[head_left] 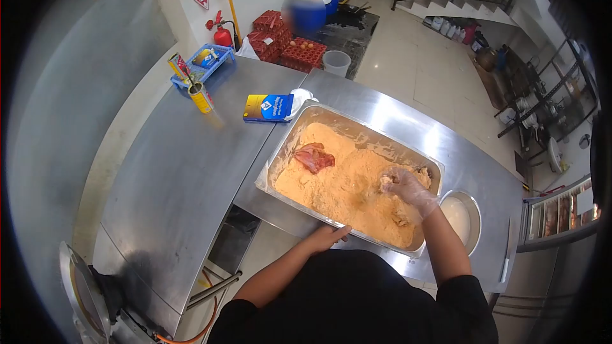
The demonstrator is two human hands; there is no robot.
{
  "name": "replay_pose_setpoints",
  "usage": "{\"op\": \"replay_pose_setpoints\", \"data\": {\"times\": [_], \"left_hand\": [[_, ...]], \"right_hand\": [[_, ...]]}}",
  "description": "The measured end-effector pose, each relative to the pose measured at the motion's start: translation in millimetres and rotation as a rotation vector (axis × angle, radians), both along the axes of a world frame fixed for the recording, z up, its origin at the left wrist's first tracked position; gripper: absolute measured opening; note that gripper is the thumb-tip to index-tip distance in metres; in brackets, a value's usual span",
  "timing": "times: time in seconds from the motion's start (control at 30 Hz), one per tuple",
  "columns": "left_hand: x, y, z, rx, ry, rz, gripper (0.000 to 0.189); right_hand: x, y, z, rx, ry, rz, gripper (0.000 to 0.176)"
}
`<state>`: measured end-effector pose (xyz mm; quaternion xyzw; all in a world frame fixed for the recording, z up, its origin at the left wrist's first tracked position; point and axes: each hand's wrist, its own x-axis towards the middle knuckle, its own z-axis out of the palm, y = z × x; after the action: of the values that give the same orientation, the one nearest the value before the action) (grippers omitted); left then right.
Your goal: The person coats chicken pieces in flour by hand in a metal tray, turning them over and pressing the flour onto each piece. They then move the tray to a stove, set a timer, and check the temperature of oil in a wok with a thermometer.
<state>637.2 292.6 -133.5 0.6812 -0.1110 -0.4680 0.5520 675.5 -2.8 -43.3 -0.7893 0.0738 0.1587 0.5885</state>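
Observation:
A deep steel pan (305,207) holds orange-tinted breading flour (347,169). Raw red meat (314,158) lies uncoated on the flour at the left. My right hand (411,190), in a clear plastic glove, is over the right half of the pan, its fingers curled on a pale, floury clump; what lies inside the clump is hidden. Flour-covered lumps (422,177) sit near the pan's right end. My bare left hand (328,239) grips the pan's near rim, with part of its fingers out of sight.
Right of the pan is a round metal bowl (460,220) of whitish liquid. A blue-and-yellow box (268,107), a yellow can (201,98) and a blue basket (220,64) stand on the steel table (185,172). Red egg trays (303,54) and a white bucket (335,62) are beyond.

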Motion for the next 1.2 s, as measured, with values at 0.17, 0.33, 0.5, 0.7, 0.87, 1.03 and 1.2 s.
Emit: {"op": "replay_pose_setpoints", "data": {"times": [0.17,0.33,0.5,0.7,0.87,1.03,1.2], "left_hand": [[4,3,8,0.046,0.020,-0.039,0.062],[1,1,1,-0.034,0.006,-0.001,0.058],[5,4,22,0.014,-0.003,-0.056,0.066],[2,1,4,0.007,0.005,-0.033,0.063],[-2,1,-1,-0.089,-0.012,0.008,0.062],[1,2,11,-0.025,-0.009,-0.027,0.063],[3,4,20,0.006,-0.019,-0.047,0.066]], "right_hand": [[-22,1,24,0.355,-0.018,-0.261,0.033],[-16,-2,29,0.226,-0.021,-0.352,0.027],[-13,-10,34,0.014,-0.175,-0.369,0.017],[-13,45,1,-0.238,-0.339,-0.073,0.016],[-23,70,-64,-0.585,-0.457,0.405,0.018],[-43,58,-53,-0.570,-0.198,0.434,0.023],[-58,40,0,-0.398,-0.055,0.269,0.021]]}}
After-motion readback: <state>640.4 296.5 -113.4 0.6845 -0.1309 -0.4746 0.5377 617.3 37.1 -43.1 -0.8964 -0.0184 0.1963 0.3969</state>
